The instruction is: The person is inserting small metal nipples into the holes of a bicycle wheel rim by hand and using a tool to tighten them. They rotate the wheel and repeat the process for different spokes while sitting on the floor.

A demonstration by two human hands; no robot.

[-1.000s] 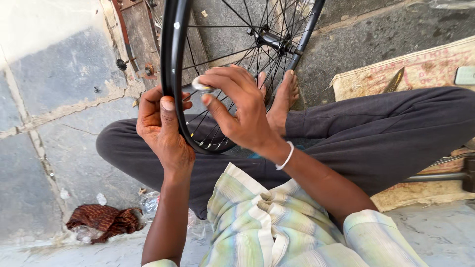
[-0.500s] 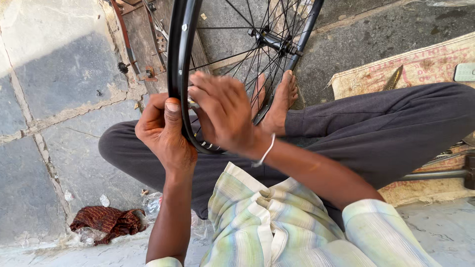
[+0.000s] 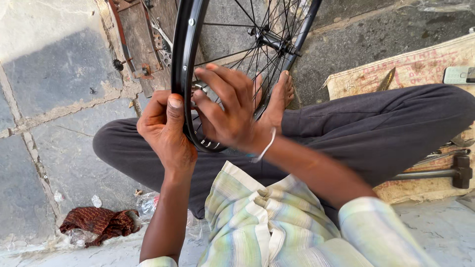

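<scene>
A black bicycle wheel rim (image 3: 184, 59) with thin spokes and a hub (image 3: 269, 39) stands upright between my crossed legs. My left hand (image 3: 163, 131) grips the rim from the left, thumb pressed on its outer face. My right hand (image 3: 225, 106) reaches inside the wheel, fingers spread against the inner side of the rim near the spoke nipples; whether it pinches something small I cannot tell. A thin white bangle (image 3: 264, 147) circles my right wrist. My bare foot (image 3: 277, 101) rests behind the spokes.
A hammer (image 3: 445, 173) and metal tools lie on a burlap sack (image 3: 420, 64) to the right. A phone (image 3: 457, 75) lies at the sack's far edge. A dark red rag (image 3: 99, 222) sits on the stone floor at lower left. Rusty metal parts (image 3: 133, 64) lie behind the wheel.
My right hand has moved from the rim's outer edge, where it held a small white bit, down and in among the spokes. The view has shifted slightly; my left hand keeps its grip.
</scene>
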